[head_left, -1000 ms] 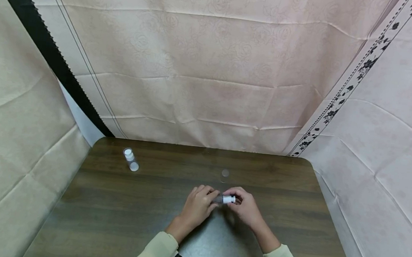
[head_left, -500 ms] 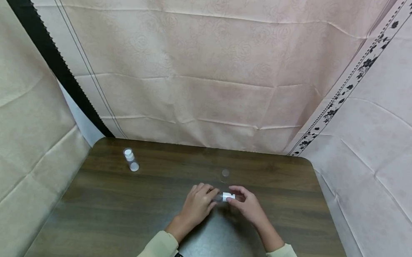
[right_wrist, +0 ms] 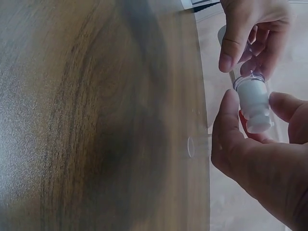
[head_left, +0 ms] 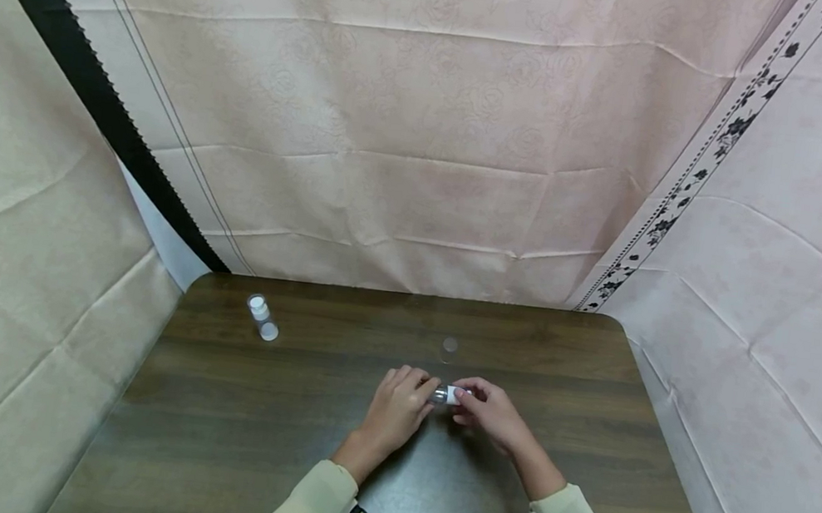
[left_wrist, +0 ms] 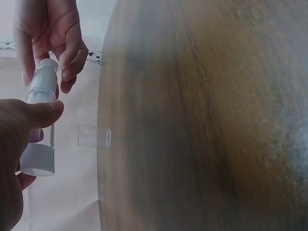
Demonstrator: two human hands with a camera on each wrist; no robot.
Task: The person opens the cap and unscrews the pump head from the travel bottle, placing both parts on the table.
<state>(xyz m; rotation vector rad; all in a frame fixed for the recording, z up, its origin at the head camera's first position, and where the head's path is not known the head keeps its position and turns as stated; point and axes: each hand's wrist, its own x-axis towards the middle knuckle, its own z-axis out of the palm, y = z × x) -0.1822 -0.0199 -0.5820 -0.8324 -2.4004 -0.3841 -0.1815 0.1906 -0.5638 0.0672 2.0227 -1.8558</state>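
My left hand (head_left: 393, 412) grips the clear body of a small bottle, which lies roughly level above the table. In the left wrist view its thumb crosses the clear part, above the white base (left_wrist: 37, 160). The fingers and thumb of my right hand (head_left: 493, 417) are round the bottle's white upper part (right_wrist: 253, 98), with the narrower white tip (right_wrist: 260, 124) showing between them in the right wrist view. A clear, hollow cap (left_wrist: 94, 136) stands on the table beyond the hands.
A second small bottle with white ends (head_left: 262, 318) is at the table's back left. The brown wooden table (head_left: 228, 421) ends at a pale cloth (head_left: 425, 124) behind it, and more cloth hangs on both sides.
My right hand has shifted slightly along the bottle's white end, its fingers changing position round it. My left hand has kept its grip and barely moved.
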